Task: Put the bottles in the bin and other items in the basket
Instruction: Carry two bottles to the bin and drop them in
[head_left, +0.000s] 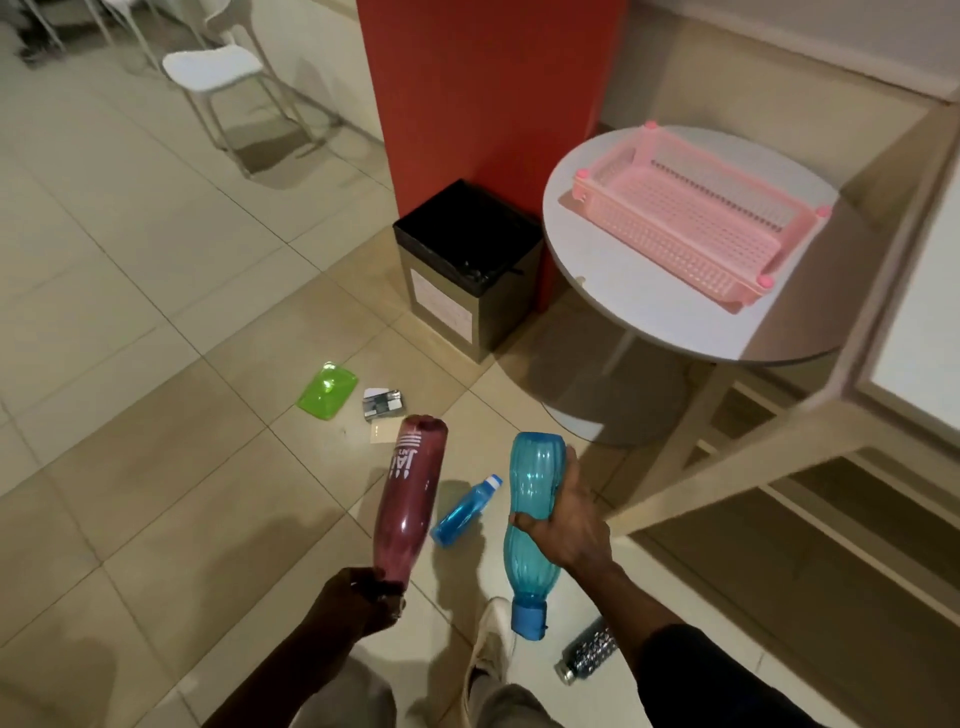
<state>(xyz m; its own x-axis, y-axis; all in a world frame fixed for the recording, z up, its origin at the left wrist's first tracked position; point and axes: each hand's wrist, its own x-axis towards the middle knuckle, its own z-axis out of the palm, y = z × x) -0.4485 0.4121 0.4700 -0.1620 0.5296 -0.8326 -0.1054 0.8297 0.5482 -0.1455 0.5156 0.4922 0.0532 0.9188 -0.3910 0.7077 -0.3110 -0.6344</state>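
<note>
My left hand (358, 603) grips a maroon bottle (413, 493) by its neck, base pointing away from me. My right hand (566, 525) is wrapped around the middle of a teal bottle (535, 519), blue cap downward. On the floor between them lies a small blue bottle (465, 512) with a white cap. A silver patterned bottle (584, 652) lies by my right forearm. Farther out on the tiles are a green lid (327, 388), a small dark box (383, 405) and a beige card (383, 431). The black-lined bin (467, 270) stands against the red pillar. A pink basket (696, 218) sits on the round table.
The round white table (597, 291) stands right of the bin on a pedestal base. A wooden frame (779, 457) runs along the right. White chairs (218, 73) are at the far left. My shoe (491, 644) is on the tiles below the bottles.
</note>
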